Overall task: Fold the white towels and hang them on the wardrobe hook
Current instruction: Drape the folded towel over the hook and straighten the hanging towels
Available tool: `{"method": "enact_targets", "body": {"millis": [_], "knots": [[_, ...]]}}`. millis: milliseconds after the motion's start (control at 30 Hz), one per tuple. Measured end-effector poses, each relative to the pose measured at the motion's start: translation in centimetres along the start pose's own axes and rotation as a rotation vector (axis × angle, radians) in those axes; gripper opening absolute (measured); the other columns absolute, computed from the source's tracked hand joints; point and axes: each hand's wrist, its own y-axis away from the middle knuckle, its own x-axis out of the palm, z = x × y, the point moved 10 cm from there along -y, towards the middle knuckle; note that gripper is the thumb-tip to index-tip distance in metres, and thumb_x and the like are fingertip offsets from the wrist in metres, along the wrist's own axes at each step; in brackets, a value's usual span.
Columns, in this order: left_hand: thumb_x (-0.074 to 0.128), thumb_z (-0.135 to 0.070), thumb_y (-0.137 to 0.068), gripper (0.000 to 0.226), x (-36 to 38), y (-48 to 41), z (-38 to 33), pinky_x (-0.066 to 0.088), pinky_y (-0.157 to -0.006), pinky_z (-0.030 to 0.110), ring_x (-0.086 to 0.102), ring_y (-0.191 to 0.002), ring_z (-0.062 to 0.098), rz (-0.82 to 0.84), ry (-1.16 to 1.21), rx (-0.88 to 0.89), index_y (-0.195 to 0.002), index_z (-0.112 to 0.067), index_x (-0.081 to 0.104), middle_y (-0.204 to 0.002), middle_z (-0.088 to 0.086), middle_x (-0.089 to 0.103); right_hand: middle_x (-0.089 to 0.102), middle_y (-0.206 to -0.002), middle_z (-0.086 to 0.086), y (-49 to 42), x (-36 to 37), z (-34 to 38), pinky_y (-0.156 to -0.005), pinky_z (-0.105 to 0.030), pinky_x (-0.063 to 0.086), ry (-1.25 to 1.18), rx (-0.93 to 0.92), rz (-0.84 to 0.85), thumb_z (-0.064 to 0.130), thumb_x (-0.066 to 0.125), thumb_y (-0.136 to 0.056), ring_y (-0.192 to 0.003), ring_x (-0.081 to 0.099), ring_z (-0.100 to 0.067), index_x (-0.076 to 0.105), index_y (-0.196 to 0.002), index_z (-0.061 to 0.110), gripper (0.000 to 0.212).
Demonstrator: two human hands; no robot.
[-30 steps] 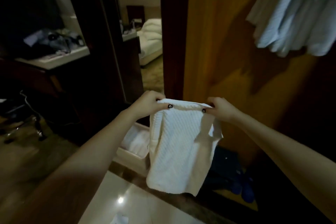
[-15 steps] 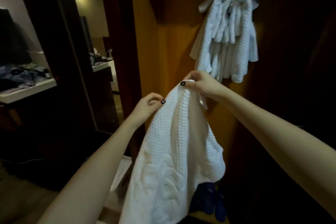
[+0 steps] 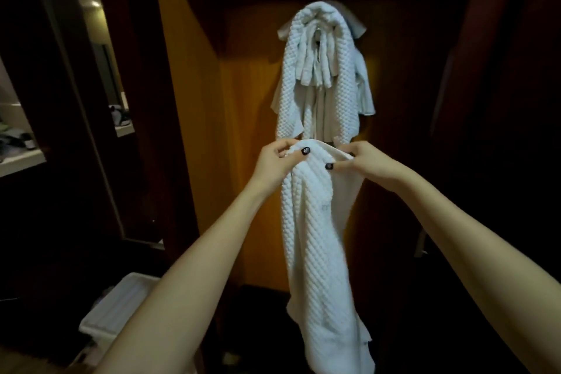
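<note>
Both of my hands pinch the gathered top edge of one white towel (image 3: 315,252). My left hand (image 3: 274,161) holds the left part of that edge, thumb on the near face. My right hand (image 3: 367,164) holds the right part the same way. The hands sit close together, with the edge arching between them. From there the towel hangs straight down between my forearms, and its lower end is near the bottom of the view.

Just above my hands hangs a bunch of hung towels (image 3: 321,76), draped over a support I cannot see on the wardrobe back panel (image 3: 243,191). The bunch's lower ends come down right behind my fingers. An orange side panel (image 3: 188,100) stands to the left and a dark door (image 3: 501,100) to the right, leaving bare wood on either side of the bunch. Low on the left is a white bin (image 3: 121,307), and far left a pale countertop (image 3: 21,161).
</note>
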Motion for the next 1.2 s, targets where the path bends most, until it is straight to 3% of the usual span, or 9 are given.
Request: {"method": "enact_targets", "body": {"millis": [167,300,433,567,700,833,1000,1133,1200], "knots": [[0.063,-0.01,-0.091,0.012,2.2,-0.9,-0.4,0.041,-0.055,0.017,0.057,-0.056,0.002,0.022,-0.051,0.07,-0.082,-0.016,0.059,-0.066,-0.01,0.063,0.064,-0.088,-0.03,2.7,-6.3,-2.7,-0.071,-0.039,0.043,-0.287,-0.061,-0.377,0.004,0.061,-0.088,-0.078,0.057,-0.026,0.067,-0.093,-0.009,0.016],[0.064,-0.012,-0.09,0.014,4.5,-2.6,-0.5,0.038,-0.054,0.024,0.049,-0.052,0.007,0.079,-0.035,0.023,-0.102,-0.013,0.056,-0.051,-0.012,0.057,0.057,-0.071,-0.01,1.7,-8.2,0.1,-0.059,-0.032,0.037,-0.239,-0.16,-0.477,0.008,0.064,-0.087,-0.064,0.049,-0.019,0.061,-0.094,0.01,0.007],[0.064,-0.013,-0.091,0.012,7.3,-4.0,-2.0,0.038,-0.053,0.012,0.047,-0.052,-0.003,0.167,-0.114,0.088,-0.101,-0.006,0.065,-0.053,-0.015,0.055,0.046,-0.059,-0.003,0.7,-7.1,0.9,-0.047,-0.024,0.032,-0.202,-0.198,-0.45,0.017,0.063,-0.091,-0.049,0.04,-0.01,0.047,-0.114,0.021,0.029],[0.06,-0.016,-0.094,0.012,6.1,-5.2,-2.2,0.046,-0.063,0.018,0.057,-0.066,0.002,0.017,-0.067,0.108,-0.085,-0.01,0.065,-0.074,-0.003,0.062,0.064,-0.088,-0.01,1.3,-6.3,-2.8,-0.067,-0.033,0.049,-0.275,-0.114,-0.406,0.025,0.068,-0.089,-0.074,0.061,-0.021,0.049,-0.122,0.024,0.038],[0.057,-0.024,-0.096,0.018,5.2,-6.3,-2.9,0.039,-0.06,0.018,0.05,-0.065,0.005,0.017,-0.194,0.178,-0.083,-0.011,0.058,-0.073,-0.001,0.055,0.073,-0.093,-0.01,2.5,-3.7,-9.3,-0.073,-0.036,0.055,-0.149,0.098,-0.131,0.025,0.071,-0.087,-0.08,0.07,-0.018,0.069,-0.095,0.002,0.024],[0.058,-0.014,-0.095,0.015,5.7,-6.4,-1.0,0.028,-0.046,0.017,0.036,-0.043,-0.003,0.144,-0.25,0.094,-0.081,-0.013,0.051,-0.046,-0.017,0.045,0.062,-0.072,-0.015,2.7,-6.6,-11.2,-0.061,-0.036,0.04,-0.13,0.118,-0.343,0.027,0.065,-0.091,-0.065,0.055,-0.024,0.062,-0.079,-0.014,0.042],[0.061,-0.01,-0.092,0.035,6.2,-5.8,-0.2,0.04,-0.05,0.01,0.041,-0.038,-0.004,0.264,-0.114,0.035,-0.125,-0.016,0.051,-0.041,-0.013,0.046,0.07,-0.101,-0.014,0.8,-7.5,-6.2,-0.082,-0.039,0.054,-0.279,-0.072,-0.387,0.013,0.061,-0.093,-0.091,0.067,-0.024,0.071,-0.103,0.015,0.014],[0.062,-0.007,-0.09,0.017,4.2,-7.0,-1.6,0.051,-0.056,0.02,0.062,-0.059,0.005,0.135,0.004,0.018,-0.105,-0.015,0.066,-0.067,-0.004,0.066,0.058,-0.111,-0.038,0.4,-8.2,-4.2,-0.08,-0.039,0.054,-0.406,-0.156,-0.368,0.011,0.063,-0.092,-0.088,0.062,-0.026,0.07,-0.111,0.023,0.024],[0.066,-0.011,-0.087,0.015,4.8,-7.3,-1.6,0.051,-0.063,0.02,0.062,-0.067,0.014,0.289,-0.017,-0.029,-0.101,-0.018,0.067,-0.078,0.008,0.062,0.055,-0.111,-0.041,0.5,-8.3,-4.4,-0.074,-0.041,0.049,-0.403,-0.146,-0.346,0.011,0.063,-0.092,-0.084,0.058,-0.028,0.071,-0.11,0.023,0.024]]}}
